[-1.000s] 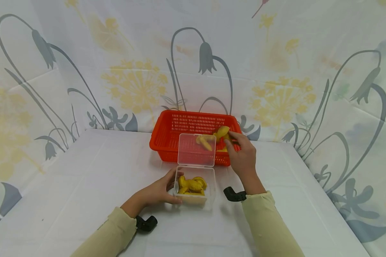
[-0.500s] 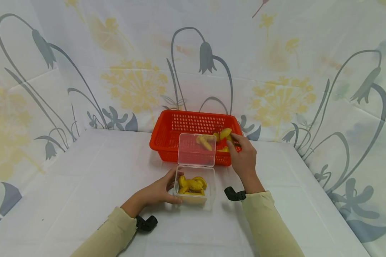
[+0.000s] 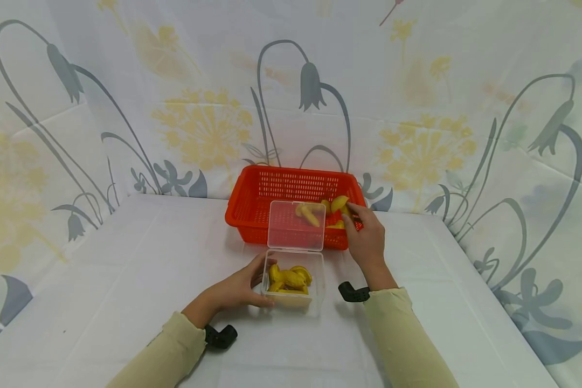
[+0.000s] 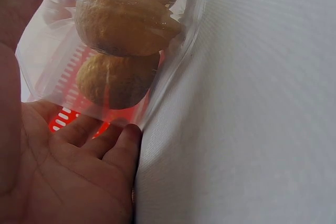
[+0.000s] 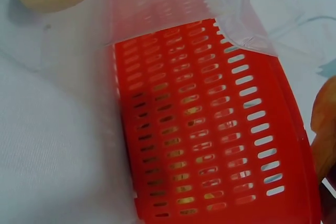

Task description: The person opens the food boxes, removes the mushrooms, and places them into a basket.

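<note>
In the head view my left hand (image 3: 235,288) holds the left side of a clear plastic box (image 3: 317,302), thumb along its front and fingers behind. The box's hinged lid (image 3: 296,226) stands up. Several yellow fruit-like pieces (image 3: 289,279) lie inside; in the left wrist view two rounded, rough pieces (image 4: 123,24) show through the wall. My right hand (image 3: 371,240) pinches a yellow piece with a rounded end (image 3: 339,203) over the right side of a red basket (image 3: 252,229). The right fingertips are partly hidden.
More yellow pieces (image 3: 310,215) lie in the basket, some seen through the lid. The slotted basket stands directly behind the box, near the flowered cloth backdrop (image 3: 291,124). White cloth (image 3: 155,280) covers the table.
My right hand stays over the basket's right side; the yellow piece in its fingers has turned and dipped slightly. My left hand and the box have not moved.
</note>
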`<state>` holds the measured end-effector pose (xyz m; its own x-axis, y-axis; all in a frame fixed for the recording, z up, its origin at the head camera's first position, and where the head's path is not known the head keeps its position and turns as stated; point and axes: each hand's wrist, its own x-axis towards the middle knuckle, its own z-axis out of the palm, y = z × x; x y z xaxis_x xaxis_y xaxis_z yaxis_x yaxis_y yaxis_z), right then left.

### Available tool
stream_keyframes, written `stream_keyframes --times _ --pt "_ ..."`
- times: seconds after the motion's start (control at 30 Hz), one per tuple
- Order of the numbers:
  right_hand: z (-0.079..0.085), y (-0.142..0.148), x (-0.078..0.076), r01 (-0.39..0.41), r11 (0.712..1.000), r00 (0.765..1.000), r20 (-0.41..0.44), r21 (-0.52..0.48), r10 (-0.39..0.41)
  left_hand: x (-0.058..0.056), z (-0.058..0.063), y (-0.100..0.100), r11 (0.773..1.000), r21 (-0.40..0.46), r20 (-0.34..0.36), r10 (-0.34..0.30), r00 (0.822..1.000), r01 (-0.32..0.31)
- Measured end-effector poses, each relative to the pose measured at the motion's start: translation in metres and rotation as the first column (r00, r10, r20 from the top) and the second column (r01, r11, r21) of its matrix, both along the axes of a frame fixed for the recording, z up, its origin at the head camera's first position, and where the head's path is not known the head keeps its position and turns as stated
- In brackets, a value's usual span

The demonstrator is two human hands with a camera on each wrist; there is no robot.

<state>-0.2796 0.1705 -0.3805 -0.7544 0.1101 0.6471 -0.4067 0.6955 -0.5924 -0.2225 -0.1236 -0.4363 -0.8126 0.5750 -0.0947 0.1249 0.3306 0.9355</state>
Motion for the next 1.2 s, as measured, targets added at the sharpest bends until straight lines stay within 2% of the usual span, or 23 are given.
stream_keyframes --times 0.33,0.6,0.87,1.2 --pt "-0.0069 0.0009 -0.0031 -0.022 0.998 0.999 0.044 0.063 0.019 0.0003 0.0003 0.0001 1.000 0.004 -0.001 0.005 1.000 -0.005" --pt "-0.0091 0.0013 -0.0057 0.019 0.996 0.999 0.030 0.083 -0.022 0.0003 0.0005 0.0000 1.000 0.007 -0.003 0.002 1.000 -0.002" --pt "-0.0061 0.0005 -0.0044 0.008 0.997 1.000 0.027 0.079 -0.010 0.0001 0.0004 0.0001 1.000 0.006 -0.003 -0.001 1.000 0.001" --pt "0.0007 -0.0034 0.0017 -0.041 0.996 0.999 0.001 0.080 0.041 0.0004 0.0015 0.0007 1.000 -0.001 -0.007 0.005 1.000 -0.005"
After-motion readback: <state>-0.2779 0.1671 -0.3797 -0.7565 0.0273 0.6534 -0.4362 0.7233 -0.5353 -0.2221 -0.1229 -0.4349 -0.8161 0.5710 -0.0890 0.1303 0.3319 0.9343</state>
